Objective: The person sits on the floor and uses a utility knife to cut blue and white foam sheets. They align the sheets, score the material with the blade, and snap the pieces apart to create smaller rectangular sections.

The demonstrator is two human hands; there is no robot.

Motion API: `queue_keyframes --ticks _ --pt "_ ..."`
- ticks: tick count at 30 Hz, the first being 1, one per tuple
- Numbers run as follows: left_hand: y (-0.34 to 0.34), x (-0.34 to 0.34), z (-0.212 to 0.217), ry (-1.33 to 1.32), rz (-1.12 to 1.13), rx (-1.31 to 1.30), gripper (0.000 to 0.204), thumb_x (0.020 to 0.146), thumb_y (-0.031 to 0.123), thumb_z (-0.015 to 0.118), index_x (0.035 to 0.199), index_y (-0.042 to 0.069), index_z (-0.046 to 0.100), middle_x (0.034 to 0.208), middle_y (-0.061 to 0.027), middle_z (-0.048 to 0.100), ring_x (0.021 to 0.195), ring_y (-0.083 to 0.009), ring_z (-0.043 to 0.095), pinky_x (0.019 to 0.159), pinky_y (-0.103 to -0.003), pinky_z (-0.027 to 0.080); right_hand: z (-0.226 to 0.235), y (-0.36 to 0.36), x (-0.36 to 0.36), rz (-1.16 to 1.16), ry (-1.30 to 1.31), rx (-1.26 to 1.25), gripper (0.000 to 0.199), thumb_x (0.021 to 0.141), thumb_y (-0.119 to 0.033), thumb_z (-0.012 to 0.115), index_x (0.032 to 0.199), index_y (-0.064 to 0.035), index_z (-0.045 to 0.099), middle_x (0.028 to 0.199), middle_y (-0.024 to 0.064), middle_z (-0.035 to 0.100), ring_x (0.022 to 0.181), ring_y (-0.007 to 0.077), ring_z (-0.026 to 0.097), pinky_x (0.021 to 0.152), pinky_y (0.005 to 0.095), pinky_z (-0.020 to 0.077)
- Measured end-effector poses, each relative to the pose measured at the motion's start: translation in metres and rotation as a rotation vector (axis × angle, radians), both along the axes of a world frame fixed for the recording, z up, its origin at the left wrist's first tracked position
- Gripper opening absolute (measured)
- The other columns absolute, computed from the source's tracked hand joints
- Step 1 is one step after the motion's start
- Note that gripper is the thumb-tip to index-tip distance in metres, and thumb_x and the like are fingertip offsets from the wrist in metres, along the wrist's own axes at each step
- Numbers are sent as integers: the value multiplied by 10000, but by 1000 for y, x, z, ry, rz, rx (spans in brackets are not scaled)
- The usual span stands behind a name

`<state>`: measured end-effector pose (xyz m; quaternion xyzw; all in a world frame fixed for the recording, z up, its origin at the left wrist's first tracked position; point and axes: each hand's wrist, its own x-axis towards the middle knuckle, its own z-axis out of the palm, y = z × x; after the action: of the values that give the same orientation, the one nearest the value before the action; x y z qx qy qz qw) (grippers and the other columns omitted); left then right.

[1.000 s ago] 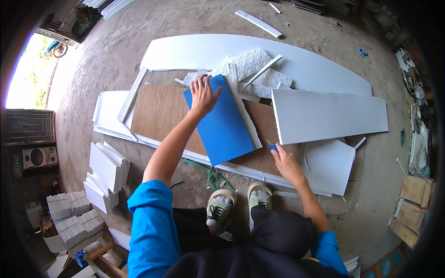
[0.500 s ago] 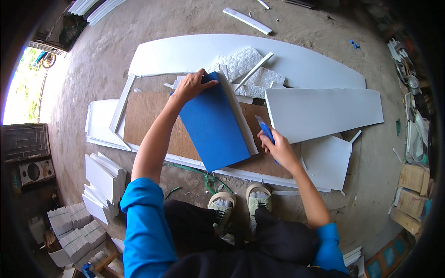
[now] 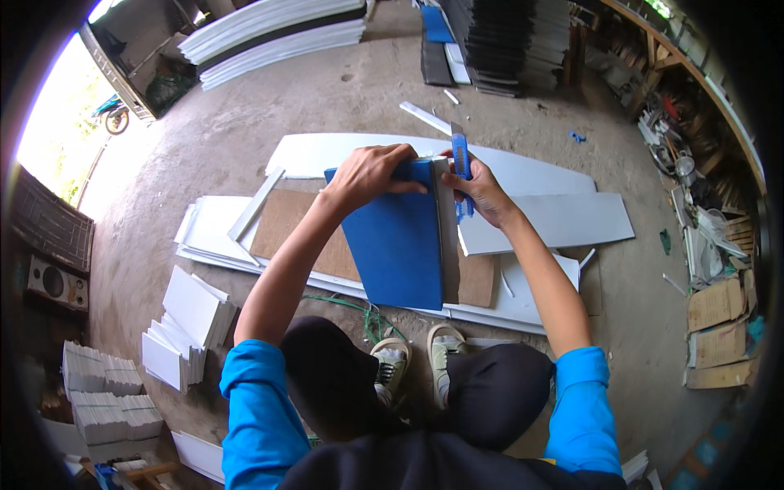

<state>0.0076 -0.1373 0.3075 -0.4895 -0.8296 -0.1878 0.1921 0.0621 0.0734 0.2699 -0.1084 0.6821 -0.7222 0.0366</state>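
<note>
L hand (image 3: 371,173) + R hand (image 3: 487,196) @ blue board's (image 3: 396,245) far edge
L fingers half-curled, gripping it; R's closed round knife (image 3: 461,159).

Daylight glared white through the doorway (image 3: 61,106) at my left, washing out the floor (image 3: 131,167) nearby; straight lines bent toward black corners.

My left hand (image 3: 371,175) and my right hand (image 3: 482,192) have little room to cross toward each other: the top of the blue board (image 3: 392,237) and the upright knife (image 3: 462,173) stand between them. Left of the blue board, below my left hand, I could pass over the brown sheet (image 3: 298,233). The white board (image 3: 555,224) lies low to the right of my right hand, leaving room above it. Nearer me than both hands, my knees (image 3: 506,384) flank a gap.
</note>
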Motion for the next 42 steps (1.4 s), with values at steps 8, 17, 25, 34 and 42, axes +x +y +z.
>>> queue_keyframes --ticks 8,17,25,34,42 --pt "-23 36 9 121 140 163 583 700 499 636 1040 60 460 769 -97 620 691 -248 630 632 -344 511 33 -27 17 -44 41 85 440 773 -332 669 1068 -33 539 764 -11 533 661 63 481 604 217 392" --pt "-32 30 -20 115 164 329 450 654 297 730 950 57 490 1076 -126 447 1014 -289 441 857 -419 369 0 -47 -2 -529 378 375 327 784 -301 643 950 -22 599 815 105 616 763 169 581 688 292 438" --pt "-75 -14 -90 -318 469 548 430 726 319 698 925 14 469 895 -154 525 854 -305 489 803 -399 402 16 38 -19 -1062 600 608 286 810 -273 594 848 6 547 748 154 554 727 321 555 671 394 418" --pt "-96 -32 -149 -650 1363 447 608 757 377 650 1156 -5 397 1100 -186 512 1135 -323 403 961 -425 304 22 43 -14 -1018 562 481 332 801 -325 618 943 -27 584 777 107 578 706 223 557 666 323 423" --pt "-35 7 -31 -138 271 541 445 818 305 579 1148 35 452 1088 -181 537 1059 -308 484 921 -396 348 -20 -9 -4 -634 300 327 369 748 -301 687 967 -11 623 832 72 623 745 133 568 698 255 435"
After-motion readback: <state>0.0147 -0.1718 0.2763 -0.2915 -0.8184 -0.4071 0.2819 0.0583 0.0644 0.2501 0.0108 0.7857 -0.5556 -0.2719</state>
